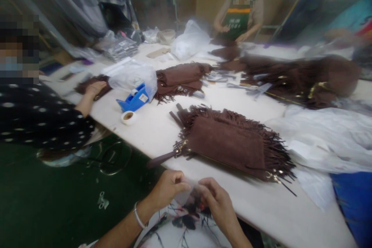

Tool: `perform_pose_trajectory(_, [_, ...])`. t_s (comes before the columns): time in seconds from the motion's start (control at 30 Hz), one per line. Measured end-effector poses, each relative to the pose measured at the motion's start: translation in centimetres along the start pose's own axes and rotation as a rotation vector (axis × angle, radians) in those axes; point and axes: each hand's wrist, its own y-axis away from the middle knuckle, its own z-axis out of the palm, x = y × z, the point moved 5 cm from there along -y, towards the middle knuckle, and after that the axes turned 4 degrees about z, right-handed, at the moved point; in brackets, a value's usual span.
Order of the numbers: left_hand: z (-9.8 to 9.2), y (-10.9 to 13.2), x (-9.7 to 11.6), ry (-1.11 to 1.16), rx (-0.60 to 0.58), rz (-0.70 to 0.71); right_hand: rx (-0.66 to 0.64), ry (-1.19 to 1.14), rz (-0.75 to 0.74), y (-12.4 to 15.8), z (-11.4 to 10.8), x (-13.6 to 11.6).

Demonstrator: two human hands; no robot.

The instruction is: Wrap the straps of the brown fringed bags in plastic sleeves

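My left hand (168,190) and my right hand (217,199) are close together at the near edge of the white table (154,131), over my lap. Both pinch a small clear piece of plastic film (188,192) between their fingertips. Just beyond them lies a brown suede fringed bag (229,143) with a strap and gold hardware, flat on the table and untouched.
A blue tape dispenser (135,99), a tape roll (128,117) and a clear plastic bag (133,73) sit at the left. More brown fringed bags (181,79) are piled further back and right (302,77). White sheets (322,139) lie at the right. A person sits at the left, another stands at the far end.
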Motion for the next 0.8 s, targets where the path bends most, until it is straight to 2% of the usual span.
perform_pose_trajectory(0.1, [-0.1,0.2,-0.7,0.012,0.037,-0.001,-0.065,-0.07,0.024,0.0,0.6,0.0])
perform_pose_trajectory(0.27, [-0.8,0.6,0.2,-0.084,0.093,0.048,-0.059,-0.089,0.03,-0.5,1.1,-0.4])
perform_pose_trajectory(0.43, [-2.4,1.0,0.8,-0.267,0.141,0.073,0.021,-0.143,0.066,-2.6,1.1,-0.1])
perform_pose_trajectory(0.67, [-5.1,0.9,0.7,-0.45,0.2,0.102,0.11,-0.218,0.021,-5.9,1.9,-1.8])
perform_pose_trajectory(0.8, [-6.6,1.0,0.3,-0.487,0.228,0.095,0.194,-0.222,0.038,-6.5,1.8,-0.9])
